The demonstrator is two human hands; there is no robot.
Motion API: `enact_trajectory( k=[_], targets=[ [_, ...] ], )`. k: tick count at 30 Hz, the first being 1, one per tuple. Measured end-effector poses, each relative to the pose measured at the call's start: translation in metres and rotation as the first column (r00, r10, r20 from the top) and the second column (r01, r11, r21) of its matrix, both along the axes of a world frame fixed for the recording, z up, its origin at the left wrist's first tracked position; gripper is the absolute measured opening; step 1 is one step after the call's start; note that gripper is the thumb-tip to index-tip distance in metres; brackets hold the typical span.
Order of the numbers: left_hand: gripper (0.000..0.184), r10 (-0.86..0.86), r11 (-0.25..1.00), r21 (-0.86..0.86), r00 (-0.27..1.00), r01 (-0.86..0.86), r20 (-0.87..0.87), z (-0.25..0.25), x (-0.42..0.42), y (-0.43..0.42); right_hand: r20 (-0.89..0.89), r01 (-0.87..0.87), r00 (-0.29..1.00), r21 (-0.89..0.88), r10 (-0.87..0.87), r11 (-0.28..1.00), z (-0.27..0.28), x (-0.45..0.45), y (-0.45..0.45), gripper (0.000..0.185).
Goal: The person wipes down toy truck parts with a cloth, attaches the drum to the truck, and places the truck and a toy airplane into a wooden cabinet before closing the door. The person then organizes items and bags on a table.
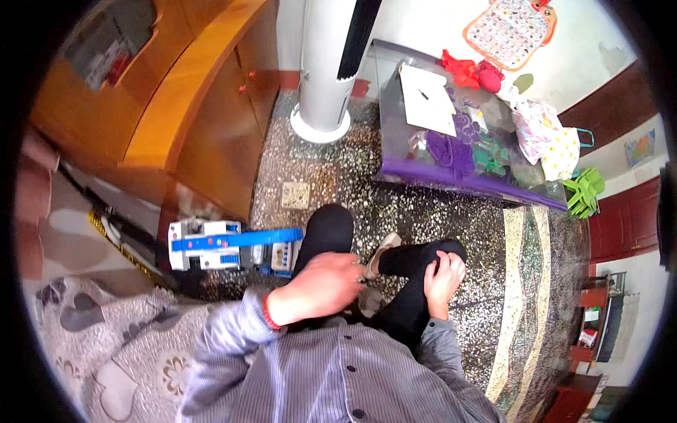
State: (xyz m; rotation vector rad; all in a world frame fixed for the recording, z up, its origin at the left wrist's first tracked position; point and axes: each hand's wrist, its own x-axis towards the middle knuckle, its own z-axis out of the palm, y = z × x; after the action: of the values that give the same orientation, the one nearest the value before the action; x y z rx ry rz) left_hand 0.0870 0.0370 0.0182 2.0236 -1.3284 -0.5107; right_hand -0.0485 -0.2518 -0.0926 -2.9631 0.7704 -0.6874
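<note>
My left hand [326, 283], with a red band at the wrist, is over the inside of my left thigh. Its fingers are smeared by motion, and nothing shows clearly in them. On my right knee rests my right hand [444, 276], fingers slightly apart and curved over the black trousers [412, 282], holding nothing. A blue and white toy crane truck [206, 244] stands on the floor to the left. Its blue boom reaches toward my left knee, and part of its far end is hidden behind my leg.
A wooden cabinet [211, 120] stands at front left, beside a white tower-shaped appliance [324, 84]. At front right, a table with a purple edge [451, 180] bears paper [428, 102], a pen and bags. Grey patterned fabric [134, 352] lies at my left. The floor is speckled stone.
</note>
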Motion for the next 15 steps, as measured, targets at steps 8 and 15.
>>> enact_trajectory(
  k=[8,15],
  targets=[
    [0.025,-0.615,0.583,-0.16,0.562,0.796,0.553,0.163,-0.068,-0.051,0.093,-0.051,0.994,-0.014,0.052,0.999,-0.014,-0.016,-0.016,0.025],
    [0.025,-0.745,0.532,-0.006,0.472,0.847,0.471,0.162,-0.082,-0.031,0.089,-0.034,0.995,-0.016,0.035,0.999,-0.009,-0.024,-0.01,0.023]
  ],
)
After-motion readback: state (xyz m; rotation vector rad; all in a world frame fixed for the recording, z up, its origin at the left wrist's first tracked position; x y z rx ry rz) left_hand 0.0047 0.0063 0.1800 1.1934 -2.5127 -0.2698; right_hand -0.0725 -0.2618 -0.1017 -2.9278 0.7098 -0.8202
